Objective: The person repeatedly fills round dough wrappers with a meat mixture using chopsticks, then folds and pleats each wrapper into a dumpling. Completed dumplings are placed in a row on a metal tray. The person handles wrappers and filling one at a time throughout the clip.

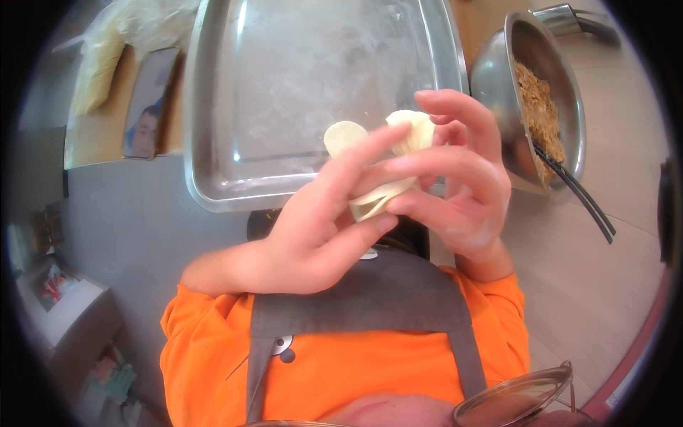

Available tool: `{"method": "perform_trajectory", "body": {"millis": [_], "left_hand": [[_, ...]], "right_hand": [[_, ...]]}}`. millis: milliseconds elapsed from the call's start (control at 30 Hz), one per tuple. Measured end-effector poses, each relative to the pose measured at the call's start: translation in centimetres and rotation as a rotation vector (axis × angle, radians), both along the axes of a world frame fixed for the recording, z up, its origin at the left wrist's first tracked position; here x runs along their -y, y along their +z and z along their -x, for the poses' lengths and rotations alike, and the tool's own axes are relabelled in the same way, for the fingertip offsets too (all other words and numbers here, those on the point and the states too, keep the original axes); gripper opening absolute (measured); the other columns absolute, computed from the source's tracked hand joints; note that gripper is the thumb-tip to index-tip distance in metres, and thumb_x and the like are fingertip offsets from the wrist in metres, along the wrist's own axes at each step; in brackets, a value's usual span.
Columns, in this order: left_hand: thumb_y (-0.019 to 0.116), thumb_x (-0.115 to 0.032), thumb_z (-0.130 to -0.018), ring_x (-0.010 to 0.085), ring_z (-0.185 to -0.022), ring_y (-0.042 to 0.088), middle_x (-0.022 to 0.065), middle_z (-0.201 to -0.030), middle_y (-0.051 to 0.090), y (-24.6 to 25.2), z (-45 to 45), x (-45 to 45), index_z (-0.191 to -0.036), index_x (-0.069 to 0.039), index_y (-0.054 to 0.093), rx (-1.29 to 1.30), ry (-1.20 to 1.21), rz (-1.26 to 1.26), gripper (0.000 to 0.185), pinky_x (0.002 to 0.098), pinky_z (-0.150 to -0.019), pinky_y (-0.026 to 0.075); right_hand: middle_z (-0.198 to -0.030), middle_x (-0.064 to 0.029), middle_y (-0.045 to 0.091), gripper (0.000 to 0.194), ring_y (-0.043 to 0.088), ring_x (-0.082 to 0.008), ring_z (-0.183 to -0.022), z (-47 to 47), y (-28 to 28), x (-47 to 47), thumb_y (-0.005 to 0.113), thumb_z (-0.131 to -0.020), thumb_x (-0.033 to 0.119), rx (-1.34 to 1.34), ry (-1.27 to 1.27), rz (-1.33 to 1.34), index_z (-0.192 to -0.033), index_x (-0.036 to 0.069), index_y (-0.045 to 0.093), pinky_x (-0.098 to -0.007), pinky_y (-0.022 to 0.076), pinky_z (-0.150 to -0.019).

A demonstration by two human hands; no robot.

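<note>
A folded round dough wrapper (381, 198) is pinched between my two hands, over the near edge of a metal tray. Its edges meet in part and gape toward my left thumb. My left hand (315, 235) supports it from the left with the thumb beneath. My right hand (464, 187) presses the edge between thumb and forefinger. Beyond my fingers, a flat round wrapper (344, 137) and several overlapping wrappers (413, 131) lie in the tray, partly hidden by my hands. Any filling inside the folded wrapper is hard to make out.
The large steel tray (320, 69) takes up the middle. On the right, a steel bowl (491, 80) holds minced filling (539, 107) and black chopsticks (579, 195). At the left lie a phone (149, 104) and a plastic bag (155, 24) beside a pale dough-like stack (98, 74).
</note>
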State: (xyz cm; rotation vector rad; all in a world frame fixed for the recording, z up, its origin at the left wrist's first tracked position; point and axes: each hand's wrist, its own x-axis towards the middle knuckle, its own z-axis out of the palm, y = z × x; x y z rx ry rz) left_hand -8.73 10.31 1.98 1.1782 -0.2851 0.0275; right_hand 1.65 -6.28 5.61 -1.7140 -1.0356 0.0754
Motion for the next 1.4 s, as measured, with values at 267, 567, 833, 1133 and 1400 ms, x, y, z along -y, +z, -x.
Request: {"method": "perform_trajectory", "body": {"millis": [267,567,833,1133,1400], "left_hand": [[0.083,-0.031,-0.081,0.0406,-0.148,0.028,0.0286,-0.157,0.027,-0.3,-2.4,-0.2,-0.153,0.003,0.029,0.398,0.377,-0.65,0.096,0.05,-0.117,0.028],[0.046,-0.047,-0.099,0.0439,-0.124,0.051,0.0322,-0.136,0.05,-1.3,-4.1,0.8,-0.133,0.011,0.054,0.63,0.368,-0.589,0.068,0.0519,-0.106,0.039],[0.035,-0.028,-0.104,0.0226,-0.074,0.059,0.0149,-0.092,0.064,-1.2,-2.3,1.3,-0.106,0.007,0.062,0.426,0.479,-0.333,0.044,0.0352,-0.073,0.049],[0.027,-0.037,-0.109,0.0227,-0.089,0.065,0.0176,-0.104,0.07,-0.2,-1.9,2.2,-0.113,0.003,0.06,0.13,0.182,-0.019,0.052,0.0329,-0.082,0.052],[0.028,-0.032,-0.108,0.0177,-0.082,0.063,0.0153,-0.102,0.071,-0.1,-2.7,3.1,-0.111,0.004,0.061,0.137,-0.002,0.061,0.049,0.029,-0.074,0.05]], "right_hand": [[-0.107,-0.0123,0.068,0.02,0.065,-0.0172,-0.096,0.8,-0.3,1.2,0.082,-0.076,-0.002,-0.534,0.209,-0.232,-0.093,0.001,0.073,-0.0265,0.0508,-0.076],[-0.097,-0.0115,0.072,0.015,0.07,-0.0159,-0.09,1.9,-0.2,1.4,0.074,-0.083,-0.008,-0.699,0.19,-0.23,-0.097,-0.005,0.07,-0.0261,0.0559,-0.076],[-0.103,-0.0104,0.066,0.051,0.064,-0.0194,-0.097,0.7,-1.4,1.0,0.075,-0.089,0.014,-0.688,0.267,-0.539,-0.132,-0.002,0.052,-0.035,0.0523,-0.089],[-0.118,-0.0137,0.063,0.055,0.06,-0.022,-0.115,0.5,-1.6,-2.3,0.076,-0.087,0.016,-0.549,0.213,-0.284,-0.134,0.001,0.051,-0.036,0.0469,-0.101],[-0.089,-0.0103,0.065,0.041,0.056,-0.0153,-0.076,0.7,-4.1,-4.6,0.059,-0.085,0.007,-0.331,0.143,-0.655,-0.125,-0.002,0.053,-0.0292,0.0441,-0.067]]}}
